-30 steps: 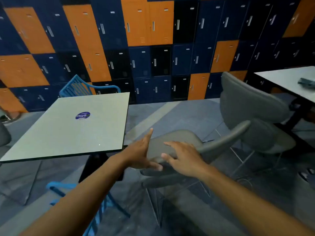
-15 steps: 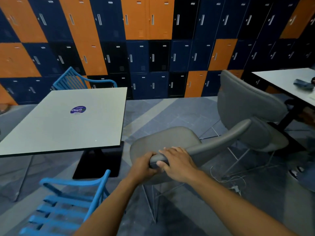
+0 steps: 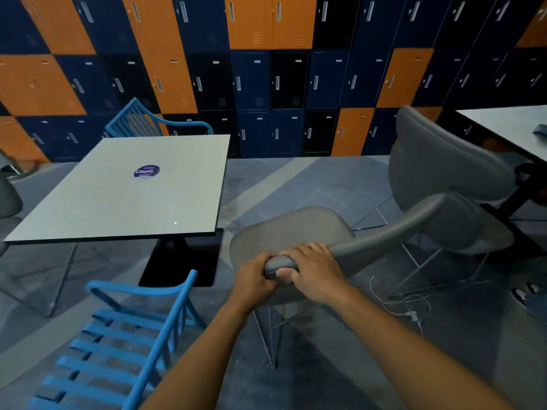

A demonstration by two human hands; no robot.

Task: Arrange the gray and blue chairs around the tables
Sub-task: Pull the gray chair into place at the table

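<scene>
A gray shell chair (image 3: 299,229) on thin wire legs stands right of the white square table (image 3: 124,196). My left hand (image 3: 254,279) and my right hand (image 3: 313,270) both grip the top edge of its backrest, side by side. A second gray chair (image 3: 444,173) stands behind it to the right. One blue slatted chair (image 3: 124,341) is at the table's near side, lower left. Another blue chair (image 3: 142,122) sits at the table's far side.
A wall of orange, blue and black lockers (image 3: 266,78) runs along the back. A second white table (image 3: 512,128) stands at the right edge. White cables (image 3: 396,303) lie on the floor. Part of another gray chair (image 3: 9,199) shows at the left edge.
My hands reached the gray chair's backrest and closed around its top edge. The view pulled back, bringing the near blue chair into sight.
</scene>
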